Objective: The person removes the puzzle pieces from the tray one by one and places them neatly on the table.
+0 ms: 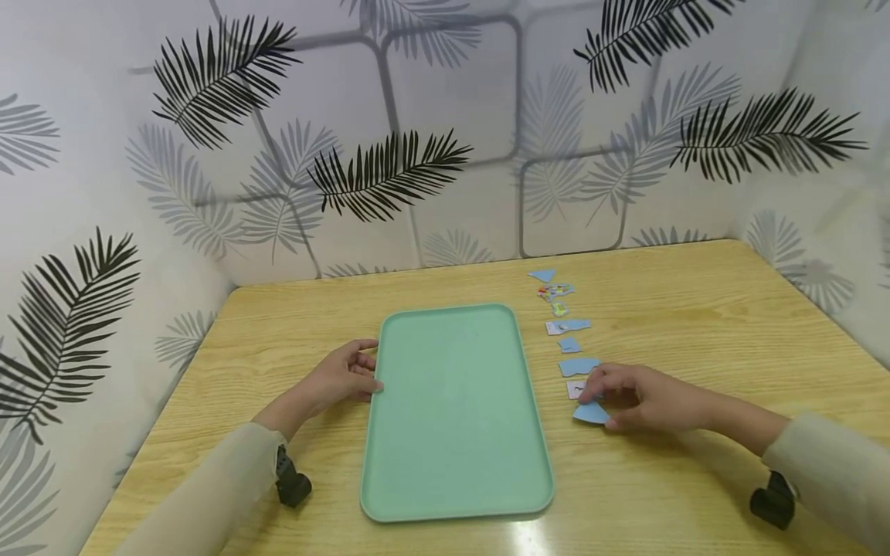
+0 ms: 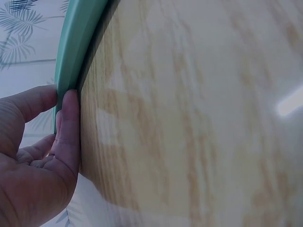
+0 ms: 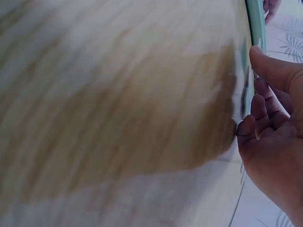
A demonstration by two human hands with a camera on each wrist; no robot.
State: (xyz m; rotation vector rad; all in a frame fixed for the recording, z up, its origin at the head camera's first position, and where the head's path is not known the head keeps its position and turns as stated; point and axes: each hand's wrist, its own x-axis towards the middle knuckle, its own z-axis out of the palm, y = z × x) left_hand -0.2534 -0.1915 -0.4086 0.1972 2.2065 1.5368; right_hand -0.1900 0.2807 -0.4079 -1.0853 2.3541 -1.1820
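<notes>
A light green tray (image 1: 455, 417) lies flat on the wooden table. My left hand (image 1: 345, 372) holds its left edge, with the thumb at the rim and other fingers bent beside it. In the left wrist view, fingers of the left hand (image 2: 42, 156) rest against the side of the green rim (image 2: 78, 42). To the tray's right, my right hand (image 1: 643, 398) pinches a blue puzzle piece (image 1: 591, 413) between thumb and fingers, low over the table. Just behind it lies a pale puzzle piece (image 1: 575, 388), partly covered by the hand.
Several flat puzzle pieces form a column going back from the right hand, among them a wide blue piece (image 1: 579, 366), a multicoloured piece (image 1: 556, 291) and a blue triangular piece (image 1: 542, 275). A leaf-patterned wall covering (image 1: 452, 100) stands behind the table (image 1: 695, 309).
</notes>
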